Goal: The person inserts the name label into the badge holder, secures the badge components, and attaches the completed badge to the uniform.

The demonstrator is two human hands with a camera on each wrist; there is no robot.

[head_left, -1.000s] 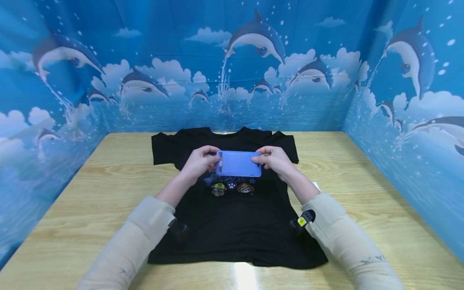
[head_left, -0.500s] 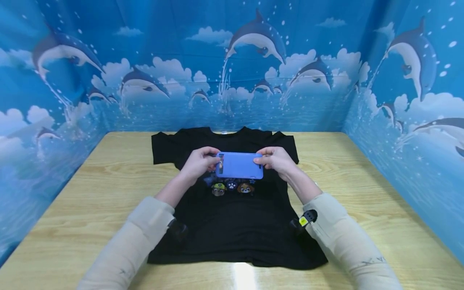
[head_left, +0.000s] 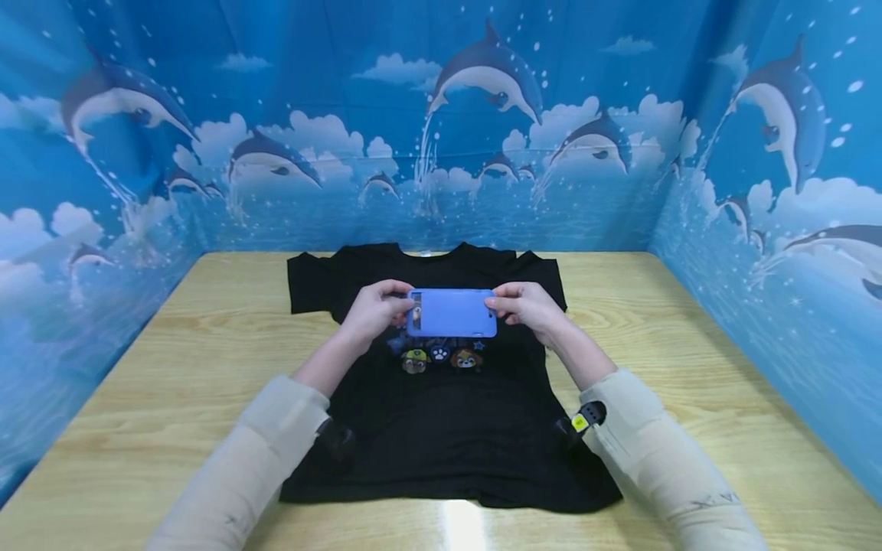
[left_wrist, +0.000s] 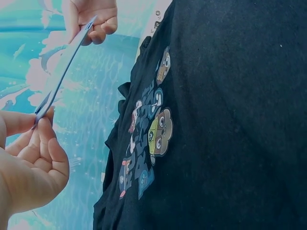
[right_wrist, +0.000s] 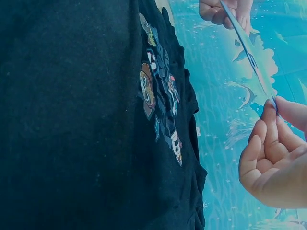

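Pale wood-grain tabletop [head_left: 172, 398] bears black short-sleeved fabric T-shirt [head_left: 441, 436], spread out; thin rectangular blue plastic-looking panel [head_left: 455, 313] is up in the air near the shirt's chest, not touching it; prob. light, fairly stiff, maybe slick & bendable mid-span, so best held at short ends; L hand [head_left: 376, 310] & R hand [head_left: 528, 308] each pinch one, thumb vs. fingers.

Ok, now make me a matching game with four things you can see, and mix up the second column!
Things:
1. shirt
2. table
3. curtain
4. flat blue thing

Clues:
A. patterned with dolphins
B. held between the left hand and the right hand
C. black and spread out
D. pale yellow with wood grain

Right pairs: 1-C, 2-D, 3-A, 4-B
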